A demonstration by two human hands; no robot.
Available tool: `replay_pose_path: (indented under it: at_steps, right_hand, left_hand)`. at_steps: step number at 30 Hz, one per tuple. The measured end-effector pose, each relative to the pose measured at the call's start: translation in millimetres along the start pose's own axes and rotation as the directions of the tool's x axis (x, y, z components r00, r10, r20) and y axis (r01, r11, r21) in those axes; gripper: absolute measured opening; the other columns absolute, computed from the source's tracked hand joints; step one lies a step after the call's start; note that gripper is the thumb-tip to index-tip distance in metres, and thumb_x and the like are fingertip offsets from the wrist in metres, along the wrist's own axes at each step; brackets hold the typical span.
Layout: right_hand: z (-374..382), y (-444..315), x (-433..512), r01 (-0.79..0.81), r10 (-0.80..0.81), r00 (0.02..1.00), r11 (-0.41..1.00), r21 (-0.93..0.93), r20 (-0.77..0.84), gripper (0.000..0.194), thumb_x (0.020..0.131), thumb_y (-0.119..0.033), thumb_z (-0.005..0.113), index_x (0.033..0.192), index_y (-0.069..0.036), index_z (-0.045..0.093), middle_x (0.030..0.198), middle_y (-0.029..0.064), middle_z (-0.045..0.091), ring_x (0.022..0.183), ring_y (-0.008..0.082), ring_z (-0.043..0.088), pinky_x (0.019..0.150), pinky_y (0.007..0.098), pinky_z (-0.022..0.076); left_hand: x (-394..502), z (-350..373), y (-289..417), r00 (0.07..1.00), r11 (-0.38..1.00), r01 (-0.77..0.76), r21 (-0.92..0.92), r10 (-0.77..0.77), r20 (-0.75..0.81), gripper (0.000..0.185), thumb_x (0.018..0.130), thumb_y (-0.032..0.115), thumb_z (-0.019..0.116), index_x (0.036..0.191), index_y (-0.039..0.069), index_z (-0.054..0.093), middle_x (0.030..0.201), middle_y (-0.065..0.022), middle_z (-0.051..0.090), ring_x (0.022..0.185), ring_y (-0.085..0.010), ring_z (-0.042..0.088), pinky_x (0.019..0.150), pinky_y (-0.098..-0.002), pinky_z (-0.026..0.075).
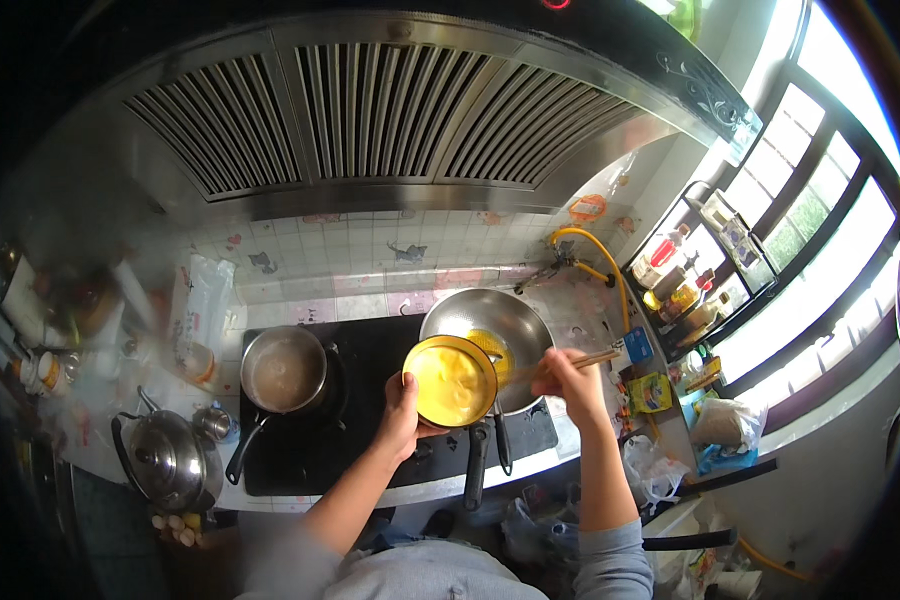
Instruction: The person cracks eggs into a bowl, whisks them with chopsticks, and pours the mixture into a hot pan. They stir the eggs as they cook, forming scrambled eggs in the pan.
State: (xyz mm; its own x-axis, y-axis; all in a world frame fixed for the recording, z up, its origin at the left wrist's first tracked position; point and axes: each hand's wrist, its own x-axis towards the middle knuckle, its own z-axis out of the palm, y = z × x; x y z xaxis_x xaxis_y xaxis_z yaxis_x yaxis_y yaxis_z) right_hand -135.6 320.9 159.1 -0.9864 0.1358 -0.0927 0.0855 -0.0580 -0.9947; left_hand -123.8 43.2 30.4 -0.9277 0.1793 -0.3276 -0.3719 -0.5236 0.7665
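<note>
My left hand (pixel 403 411) grips a yellow-rimmed bowl (pixel 411 360) by its left side. Beaten egg (pixel 450 379) fills much of it. The bowl is held over the near left edge of a steel wok (pixel 521 311), hiding part of the pan. Yellow liquid (pixel 487 343), perhaps oil, lies in the bottom of the wok. Above the wok's right side, my right hand (pixel 570 382) holds wooden chopsticks (pixel 598 358); their far ends are blurred near the bowl's right rim. A black wok handle (pixel 476 465) and the handle of another utensil (pixel 503 446) point towards me.
A saucepan (pixel 283 371) of cloudy liquid stands on the left of the black cooktop (pixel 360 435). Further left is a lidded steel pot (pixel 166 457). A yellow gas hose (pixel 611 262) runs behind the wok. Bottles (pixel 671 244) stand on a rack to the right. A range hood (pixel 390 195) overhangs everything.
</note>
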Motion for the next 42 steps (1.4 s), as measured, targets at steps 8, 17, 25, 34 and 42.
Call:
replay_pose_path:
  at_steps: [8,17,25,34,42]
  right_hand:
    - [8,-13,-2,-0.011,0.015,0.999,0.997,-0.082,0.037,0.027,0.098,-0.025,0.066,0.091,0.001,0.065,0.077,0.0101,0.068,0.053,0.0189,0.067,0.049,0.03,0.0581]
    - [5,-6,6,0.116,-0.122,0.986,0.991,-0.059,-0.111,0.032,0.098,-0.028,0.067,0.09,0.002,0.065,0.075,0.0098,0.067,0.054,0.0188,0.067,0.051,0.0302,0.0583]
    - [9,-4,6,-0.005,0.005,0.999,1.0,-0.006,-0.048,0.032,0.098,-0.029,0.068,0.09,0.002,0.065,0.07,0.0049,0.06,0.053,0.0174,0.064,0.051,0.0299,0.0576]
    - [-6,0,15,0.027,-0.026,0.999,0.998,0.05,-0.019,0.03,0.097,-0.029,0.069,0.091,0.0,0.065,0.076,0.0079,0.066,0.056,0.0174,0.067,0.053,0.031,0.0593]
    - [4,-1,14,-0.019,0.02,0.999,1.0,-0.011,0.025,0.027,0.098,-0.026,0.067,0.093,0.0,0.065,0.077,0.0084,0.067,0.055,0.017,0.066,0.052,0.0298,0.0586]
  left_hand:
    - [-7,2,7,1.0,1.0,0.005,0.021,-0.005,-0.012,0.066,0.101,0.064,0.041,0.15,0.021,0.031,0.147,-0.0126,0.046,0.122,-0.0352,0.061,0.084,-0.0608,0.06]
    - [-6,6,7,1.0,1.0,0.004,0.02,-0.004,-0.003,0.07,0.099,0.067,0.042,0.149,0.02,0.029,0.143,-0.0124,0.048,0.118,-0.0331,0.063,0.079,-0.0564,0.062]
    - [-2,-2,5,1.0,1.0,-0.005,-0.012,0.005,0.01,0.073,0.097,0.067,0.047,0.147,0.019,0.024,0.141,-0.0124,0.045,0.113,-0.0311,0.064,0.068,-0.0491,0.065]
    - [-1,-8,9,1.0,1.0,-0.001,0.027,0.0,0.027,0.07,0.098,0.067,0.045,0.147,0.021,0.025,0.14,-0.0129,0.045,0.113,-0.0324,0.064,0.07,-0.0513,0.065]
    - [2,-8,13,0.998,1.0,0.025,0.016,-0.026,0.053,0.069,0.099,0.067,0.043,0.145,0.019,0.025,0.139,-0.0141,0.046,0.112,-0.0335,0.066,0.069,-0.0514,0.065]
